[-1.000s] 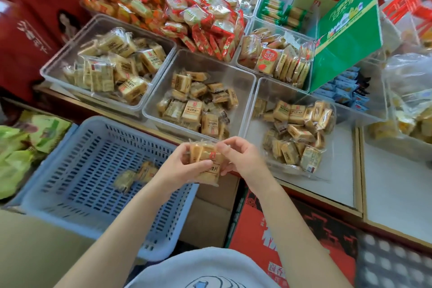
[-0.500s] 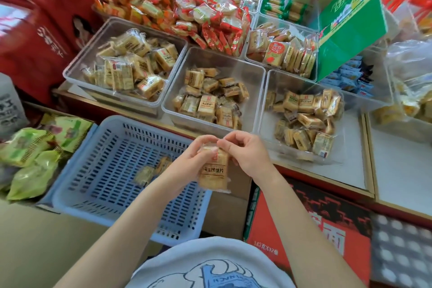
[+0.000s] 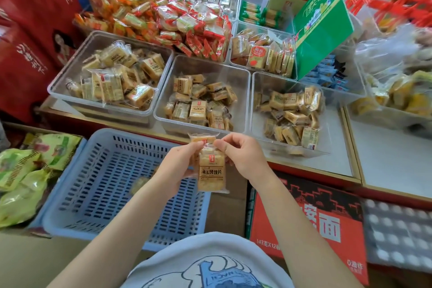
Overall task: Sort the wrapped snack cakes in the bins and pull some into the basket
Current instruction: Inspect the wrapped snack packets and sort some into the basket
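A red carton [image 3: 306,222] sits right of green snack bags [image 3: 21,180], below a green sign [image 3: 322,23]

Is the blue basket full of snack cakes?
No, the blue basket is mostly bare, with only a packet or two lying on its slotted bottom.

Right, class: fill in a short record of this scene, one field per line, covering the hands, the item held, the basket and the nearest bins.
left hand: holding snack pack
right hand: pinching the pack's top
snack pack: held upright over the basket's right edge
blue basket: nearly empty, a pack partly visible inside
clear bins: three in front row, all hold wrapped cakes
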Demonstrator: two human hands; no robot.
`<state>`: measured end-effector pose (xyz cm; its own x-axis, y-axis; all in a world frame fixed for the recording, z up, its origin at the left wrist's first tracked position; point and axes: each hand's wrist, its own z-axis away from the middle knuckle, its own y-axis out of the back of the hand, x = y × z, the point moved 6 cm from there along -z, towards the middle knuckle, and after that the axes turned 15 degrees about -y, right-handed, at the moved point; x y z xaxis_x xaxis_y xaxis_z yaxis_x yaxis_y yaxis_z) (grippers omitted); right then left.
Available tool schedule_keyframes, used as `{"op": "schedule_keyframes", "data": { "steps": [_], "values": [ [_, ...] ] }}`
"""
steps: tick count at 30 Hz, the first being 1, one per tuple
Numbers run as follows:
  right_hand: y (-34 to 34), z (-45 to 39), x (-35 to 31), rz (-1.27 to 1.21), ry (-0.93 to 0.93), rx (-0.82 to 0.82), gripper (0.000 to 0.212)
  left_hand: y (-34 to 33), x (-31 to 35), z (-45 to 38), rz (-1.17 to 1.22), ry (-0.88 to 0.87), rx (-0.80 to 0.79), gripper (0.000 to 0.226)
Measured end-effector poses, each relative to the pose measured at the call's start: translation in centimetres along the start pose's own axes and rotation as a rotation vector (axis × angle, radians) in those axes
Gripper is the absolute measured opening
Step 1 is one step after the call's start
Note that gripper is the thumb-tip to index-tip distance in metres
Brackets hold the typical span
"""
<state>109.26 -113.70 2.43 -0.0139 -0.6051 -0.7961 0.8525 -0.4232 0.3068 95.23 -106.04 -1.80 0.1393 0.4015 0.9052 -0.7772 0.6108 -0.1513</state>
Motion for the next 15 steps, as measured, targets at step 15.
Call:
{"op": "schedule_keyframes", "data": {
  "steps": [15],
  "values": [
    [0.5, -1.1, -1.1, -0.135, 0.005, 0.090, 0.021, 0.8, 1.5, -0.4, 0.212, -0.064, 0.013, 0.028]
  ]
}}
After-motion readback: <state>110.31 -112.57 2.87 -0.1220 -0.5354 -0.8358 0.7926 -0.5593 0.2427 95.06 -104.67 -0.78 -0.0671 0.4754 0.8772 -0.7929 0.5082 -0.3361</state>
